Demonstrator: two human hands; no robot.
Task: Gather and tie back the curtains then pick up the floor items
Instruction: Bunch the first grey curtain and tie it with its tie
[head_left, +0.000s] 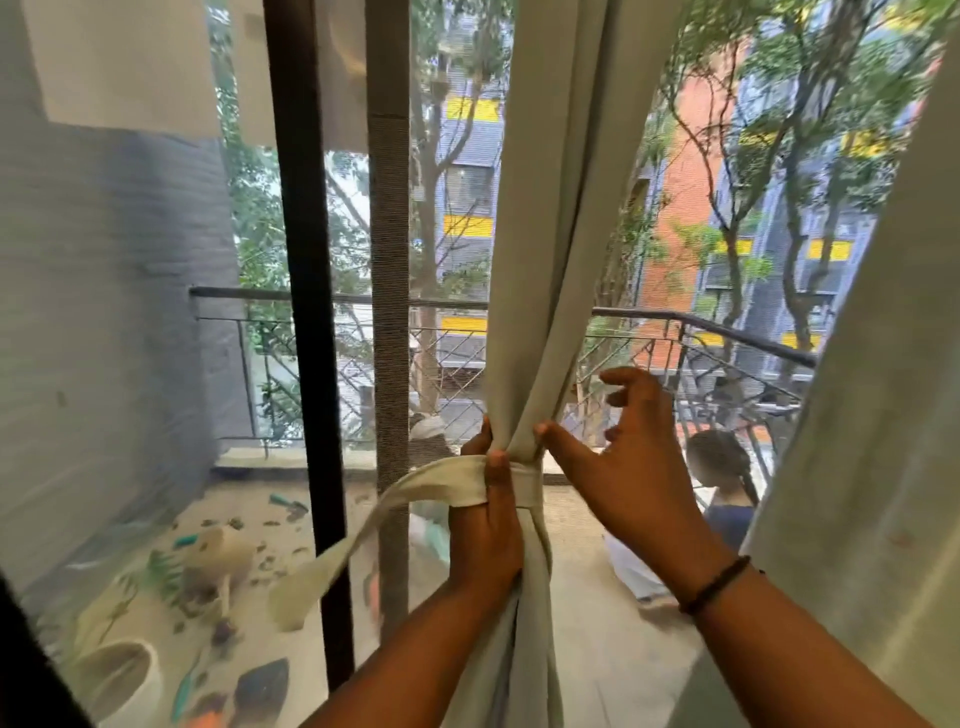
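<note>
Pale cloth: the middle curtain (540, 291) is bunched into 1 thick bundle in the middle of the frame.
Tie band: a cream tie band (467, 480) goes around the bundle, and its loose end hangs down to the lower left.
Left grip: the left hand (485, 525) wraps around the bundle and pins the band with its thumb.
Right grip: the right hand (631, 470) has spread fingers; only the thumb touches the curtain.
Done: gathered and wrapped, I think.
Left to do: knot the band, tie the right curtain (878, 415), then pick up floor items.
Room: glass door (306, 291), balcony railing (727, 332), trees outside.
Balcony floor: a white pot (122, 675) and small tools, lower left.
</note>
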